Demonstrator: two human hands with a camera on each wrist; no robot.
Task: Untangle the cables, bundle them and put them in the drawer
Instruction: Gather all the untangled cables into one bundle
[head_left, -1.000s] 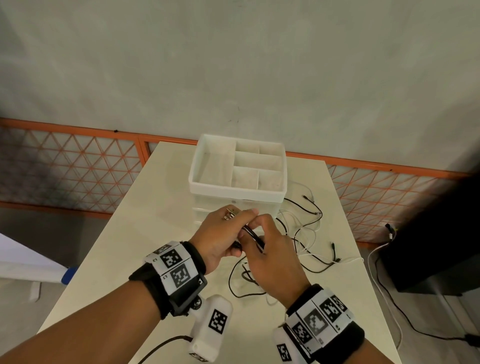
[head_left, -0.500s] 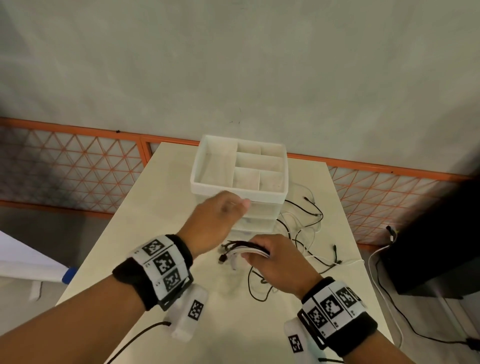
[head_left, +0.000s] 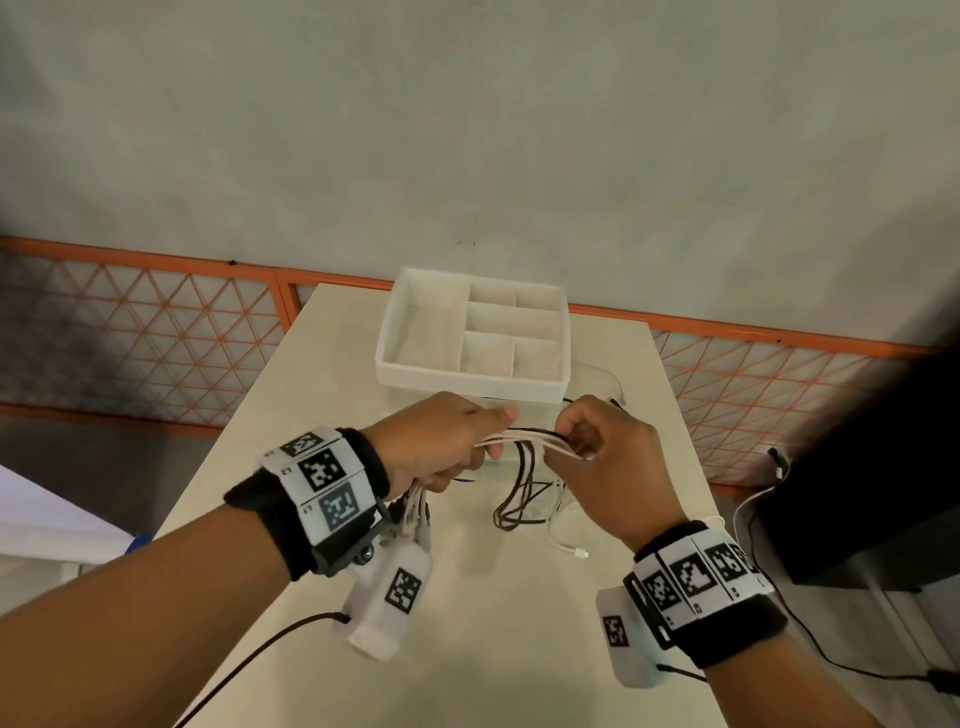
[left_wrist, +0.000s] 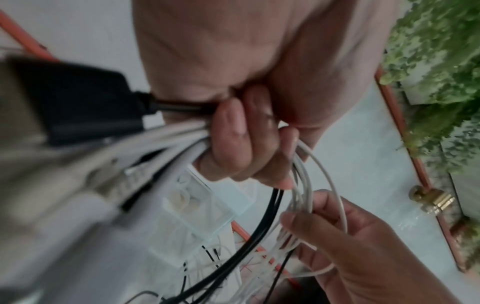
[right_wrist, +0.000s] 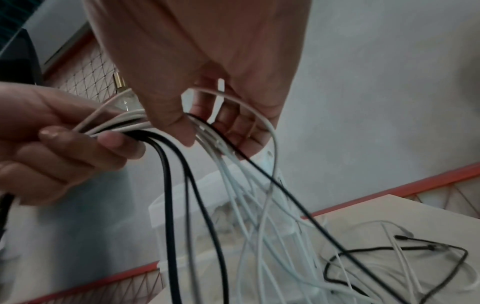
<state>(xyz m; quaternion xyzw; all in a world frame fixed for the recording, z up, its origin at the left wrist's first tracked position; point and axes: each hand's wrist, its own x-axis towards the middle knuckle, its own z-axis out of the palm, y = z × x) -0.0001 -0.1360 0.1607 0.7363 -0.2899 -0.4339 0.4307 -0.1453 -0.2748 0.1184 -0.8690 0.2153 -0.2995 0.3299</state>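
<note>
Both hands hold a bunch of white and black cables (head_left: 524, 441) above the table, in front of the white drawer unit (head_left: 470, 374). My left hand (head_left: 447, 441) grips the bunch in its curled fingers (left_wrist: 233, 144), with plug ends hanging below the wrist. My right hand (head_left: 597, 447) pinches the same strands (right_wrist: 207, 135) between thumb and fingers. Black loops (head_left: 519, 499) and white strands hang from the hands to the table. The unit's divided top tray (head_left: 415, 332) holds nothing visible. Its drawers are hidden behind the hands.
More black and white cables (right_wrist: 389, 253) lie on the cream table (head_left: 322, 374) to the right of the unit. An orange mesh fence (head_left: 156, 312) runs behind the table. A black box (head_left: 857, 493) with its own cords stands on the floor at right.
Both hands have risen off the table with the cables. The left hand left the drawer unit and took hold of the bunch. The strands now stretch between both hands.
</note>
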